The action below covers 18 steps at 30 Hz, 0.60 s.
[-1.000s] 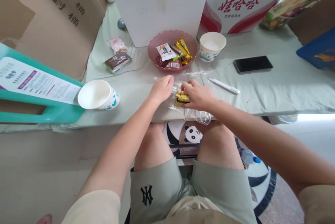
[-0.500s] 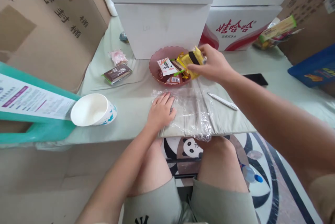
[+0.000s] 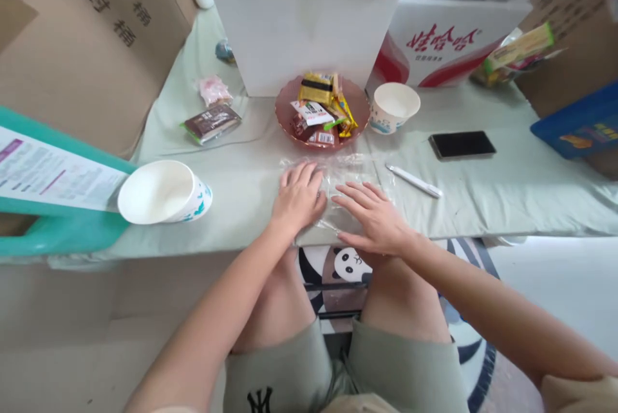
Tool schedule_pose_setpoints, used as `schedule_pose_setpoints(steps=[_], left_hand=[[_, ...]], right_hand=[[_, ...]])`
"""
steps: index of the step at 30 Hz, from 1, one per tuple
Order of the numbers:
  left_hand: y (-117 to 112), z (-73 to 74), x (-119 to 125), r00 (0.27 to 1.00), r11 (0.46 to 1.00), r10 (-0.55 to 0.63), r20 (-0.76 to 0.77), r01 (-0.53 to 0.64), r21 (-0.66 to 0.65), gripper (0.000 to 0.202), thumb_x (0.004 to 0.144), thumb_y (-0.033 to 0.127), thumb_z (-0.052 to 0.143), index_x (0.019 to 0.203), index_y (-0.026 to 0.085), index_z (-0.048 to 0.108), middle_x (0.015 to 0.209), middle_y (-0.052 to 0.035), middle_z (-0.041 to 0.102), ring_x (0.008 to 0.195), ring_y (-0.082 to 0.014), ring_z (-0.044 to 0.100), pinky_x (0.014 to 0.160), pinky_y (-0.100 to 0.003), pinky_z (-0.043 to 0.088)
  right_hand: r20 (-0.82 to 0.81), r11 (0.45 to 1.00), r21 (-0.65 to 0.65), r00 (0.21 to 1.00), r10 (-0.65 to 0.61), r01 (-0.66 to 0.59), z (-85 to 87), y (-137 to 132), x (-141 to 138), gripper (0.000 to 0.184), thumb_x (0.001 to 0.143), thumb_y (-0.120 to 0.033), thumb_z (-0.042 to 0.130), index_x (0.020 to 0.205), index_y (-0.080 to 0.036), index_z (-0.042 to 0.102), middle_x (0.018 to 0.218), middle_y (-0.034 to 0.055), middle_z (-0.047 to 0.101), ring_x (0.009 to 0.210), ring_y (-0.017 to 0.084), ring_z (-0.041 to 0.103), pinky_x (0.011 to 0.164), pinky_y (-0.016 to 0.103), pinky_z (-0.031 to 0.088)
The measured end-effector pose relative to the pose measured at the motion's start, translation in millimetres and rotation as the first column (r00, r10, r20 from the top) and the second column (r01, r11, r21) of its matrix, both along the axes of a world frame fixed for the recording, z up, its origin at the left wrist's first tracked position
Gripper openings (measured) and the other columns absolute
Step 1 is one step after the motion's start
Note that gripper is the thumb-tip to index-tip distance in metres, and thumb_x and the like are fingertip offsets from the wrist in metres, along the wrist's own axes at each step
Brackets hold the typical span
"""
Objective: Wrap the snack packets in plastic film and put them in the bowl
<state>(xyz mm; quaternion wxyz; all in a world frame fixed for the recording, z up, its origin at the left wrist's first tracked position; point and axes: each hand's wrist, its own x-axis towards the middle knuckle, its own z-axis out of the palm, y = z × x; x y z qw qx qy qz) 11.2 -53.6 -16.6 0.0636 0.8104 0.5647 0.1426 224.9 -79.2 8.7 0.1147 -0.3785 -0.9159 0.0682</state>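
My left hand [image 3: 299, 195] lies flat on a clear plastic bag [image 3: 333, 172] near the table's front edge, fingers stretched out. Beside it my right hand [image 3: 369, 215] is spread, palm down, over the bag's right part; nothing is in its fingers. Just beyond both hands stands a pink scalloped bowl [image 3: 284, 128] with several wrapped snacks. A yellow snack packet with a black band [image 3: 317, 88] rests at the bowl's back, and a white packet [image 3: 311, 113] lies in front of it.
A utility knife or pen, white [image 3: 415, 181], and a black phone [image 3: 462, 144] lie to the right. One paper cup [image 3: 393, 107] stands by the bowl, another paper cup [image 3: 164, 194] at left. A brown snack packet [image 3: 212, 123] lies back left. White boxes [image 3: 309, 33] rise behind.
My right hand has let go of the yellow packet, which now lies in the bowl, and has come back to the plastic bag. My left hand stays on the bag.
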Motion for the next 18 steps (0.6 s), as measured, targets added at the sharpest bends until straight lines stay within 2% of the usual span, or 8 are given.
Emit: schedule_pose_setpoints(steps=[3, 7, 10, 12, 15, 16, 17, 18], left_hand=[[2.4, 2.3, -2.5, 1.000, 0.999, 0.027, 0.013, -0.027, -0.042, 0.046, 0.094, 0.035, 0.051, 0.138, 0.027, 0.061, 0.159, -0.0100, 0.050, 0.151, -0.0349, 0.038, 0.125, -0.066, 0.021], [17.8, -0.6, -19.1, 0.997, 0.993, 0.071, 0.033, -0.068, -0.093, 0.047, 0.092, 0.042, 0.056, 0.137, 0.033, 0.062, 0.158, -0.0066, 0.052, 0.150, -0.0407, 0.037, 0.121, -0.077, 0.015], [38.7, -0.7, -40.3, 0.993, 0.990, 0.102, 0.063, -0.095, -0.105, 0.045, 0.086, 0.042, 0.064, 0.130, 0.035, 0.067, 0.154, -0.0068, 0.055, 0.146, -0.0419, 0.042, 0.122, -0.075, 0.017], [48.2, 5.9, -53.3, 0.975, 0.975, 0.208, 0.079, -0.200, -0.099, 0.042, 0.086, 0.043, 0.065, 0.125, 0.030, 0.069, 0.153, -0.0105, 0.055, 0.142, -0.0420, 0.046, 0.121, -0.072, 0.024], [36.6, 25.5, -59.6, 0.933, 0.943, 0.332, 0.137, -0.331, -0.034, 0.043, 0.094, 0.047, 0.055, 0.128, 0.021, 0.064, 0.149, -0.0154, 0.054, 0.138, -0.0365, 0.051, 0.118, -0.063, 0.038], [24.1, 32.5, -56.8, 0.936, 0.953, 0.295, 0.190, -0.303, 0.012, 0.043, 0.096, 0.049, 0.052, 0.128, 0.022, 0.063, 0.145, -0.0140, 0.057, 0.135, -0.0315, 0.054, 0.117, -0.057, 0.042], [8.1, 38.5, -51.9, 0.951, 0.975, 0.195, 0.241, -0.215, 0.059, 0.042, 0.098, 0.049, 0.048, 0.128, 0.023, 0.063, 0.140, -0.0122, 0.061, 0.131, -0.0279, 0.057, 0.116, -0.051, 0.045], [-10.2, 42.6, -45.4, 0.967, 0.997, 0.027, 0.253, -0.044, 0.062, 0.043, 0.098, 0.050, 0.049, 0.129, 0.023, 0.062, 0.137, -0.0106, 0.064, 0.128, -0.0270, 0.060, 0.115, -0.049, 0.047]], right_hand=[[0.147, 0.998, -0.056, 0.989, -0.029, 0.038, -26.6, -32.7, 17.0, 0.084, 0.085, -0.059, 0.068, 0.155, -0.020, 0.043, 0.165, 0.0166, 0.038, 0.154, 0.040, 0.034, 0.122, 0.059, 0.032], [0.187, 0.999, -0.044, 0.982, 0.013, -0.005, -32.1, -36.6, 27.4, 0.076, 0.087, -0.038, 0.068, 0.157, -0.024, 0.042, 0.168, 0.0124, 0.034, 0.155, 0.037, 0.032, 0.124, 0.058, 0.031], [0.178, 0.997, -0.049, 0.982, 0.070, -0.062, -29.4, -36.0, 36.8, 0.067, 0.090, -0.029, 0.063, 0.155, -0.023, 0.046, 0.166, 0.0122, 0.037, 0.154, 0.037, 0.035, 0.122, 0.058, 0.034], [0.164, 0.994, -0.062, 0.981, 0.102, -0.093, -29.2, -38.5, 45.3, 0.060, 0.094, -0.027, 0.057, 0.154, -0.024, 0.049, 0.166, 0.0103, 0.038, 0.154, 0.035, 0.036, 0.121, 0.058, 0.036], [0.126, 0.989, -0.083, 0.983, 0.130, -0.121, -29.0, -45.8, 58.4, 0.056, 0.098, -0.023, 0.048, 0.153, -0.029, 0.049, 0.166, 0.0055, 0.037, 0.155, 0.033, 0.034, 0.122, 0.059, 0.035], [0.106, 0.989, -0.088, 0.986, 0.130, -0.121, -28.2, -48.6, 61.9, 0.056, 0.098, -0.022, 0.046, 0.154, -0.030, 0.049, 0.167, 0.0047, 0.036, 0.156, 0.033, 0.032, 0.122, 0.060, 0.034], [0.082, 0.989, -0.091, 0.989, 0.125, -0.117, -26.9, -51.1, 64.7, 0.057, 0.098, -0.021, 0.045, 0.154, -0.030, 0.048, 0.167, 0.0045, 0.036, 0.156, 0.033, 0.031, 0.122, 0.061, 0.033], [0.054, 0.989, -0.094, 0.992, 0.117, -0.111, -25.0, -53.3, 66.6, 0.058, 0.097, -0.021, 0.045, 0.154, -0.029, 0.048, 0.167, 0.0046, 0.036, 0.156, 0.034, 0.031, 0.122, 0.062, 0.033]])
